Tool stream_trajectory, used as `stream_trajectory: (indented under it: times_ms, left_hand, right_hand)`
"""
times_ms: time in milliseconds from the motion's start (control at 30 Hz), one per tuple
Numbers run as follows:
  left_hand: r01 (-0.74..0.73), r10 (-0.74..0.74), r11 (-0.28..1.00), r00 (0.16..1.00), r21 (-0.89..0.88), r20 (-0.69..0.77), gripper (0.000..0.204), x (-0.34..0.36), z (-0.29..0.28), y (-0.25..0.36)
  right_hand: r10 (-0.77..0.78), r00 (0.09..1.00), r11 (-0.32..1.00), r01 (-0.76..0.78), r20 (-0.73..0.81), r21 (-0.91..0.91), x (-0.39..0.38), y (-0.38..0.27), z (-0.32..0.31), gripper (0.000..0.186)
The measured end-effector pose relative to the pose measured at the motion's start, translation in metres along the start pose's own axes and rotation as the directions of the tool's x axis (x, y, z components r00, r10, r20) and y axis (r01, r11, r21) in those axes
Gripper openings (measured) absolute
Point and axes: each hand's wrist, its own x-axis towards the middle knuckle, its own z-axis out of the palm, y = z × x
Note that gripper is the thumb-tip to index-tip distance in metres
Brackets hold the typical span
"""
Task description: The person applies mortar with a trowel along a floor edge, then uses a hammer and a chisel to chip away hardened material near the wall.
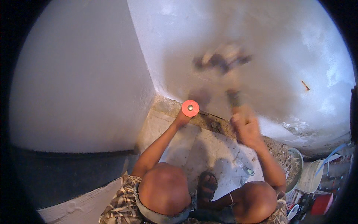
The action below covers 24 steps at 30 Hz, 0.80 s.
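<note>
Gripping a chisel-like tool, the left hand is wrapping round it just under a round red guard, near the corner at the foot of the wall. Right hand is holding a hammer by its handle, fist tight round the grip. The tool is sitting left of the right hand and a bit farther ahead; the left hand is the nearer one. Its long axis is running almost along the line of sight, metal butt end facing the camera. The hammer handle is leaning forward from the right fist, the hammer head showing beyond the guard and to its right, apart from it in view.

Shaft and tip are hiding behind guard and hand, so whether the tip is touching the broken strip or the wall, cannot tell. Hammer head is smearing badly; its shape and depth are not coming out. Right fingers are blurring, left fingers mostly hiding. Small greenish item on the floor tiles is staying unclear. Clutter near the bucket is running into the dark rim.
</note>
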Motion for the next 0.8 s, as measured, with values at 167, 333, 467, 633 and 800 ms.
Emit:
stream_trajectory:
  times_ms: [167,333,467,633,800]
  left_hand:
    - [0.058,-0.061,0.995,0.998,0.078,0.034,0.036,-0.007,-0.004,0.008]
    - [-0.085,0.085,0.995,0.996,0.050,0.000,0.035,-0.001,0.003,0.002]
    - [-0.075,0.074,0.997,0.995,-0.023,-0.060,0.032,-0.003,0.000,0.008]
    - [0.029,-0.030,0.999,0.999,-0.036,-0.013,0.030,-0.006,0.000,-0.001]
    - [-0.019,0.018,0.997,1.000,0.069,0.012,0.029,-0.013,-0.006,-0.005]
  right_hand:
    - [-0.376,0.855,0.698,0.515,-0.357,0.499,0.028,-0.061,-0.016,0.031]
    - [-0.142,0.970,0.838,0.225,0.199,-0.498,0.017,0.113,0.016,0.046]
    - [0.078,0.974,0.943,-0.003,0.214,-0.331,0.000,0.117,0.038,0.050]
    - [0.026,1.000,0.984,-0.025,0.002,-0.176,-0.003,0.063,0.018,0.048]
    - [-0.294,0.929,0.790,0.369,-0.226,0.489,0.024,-0.034,-0.005,0.047]
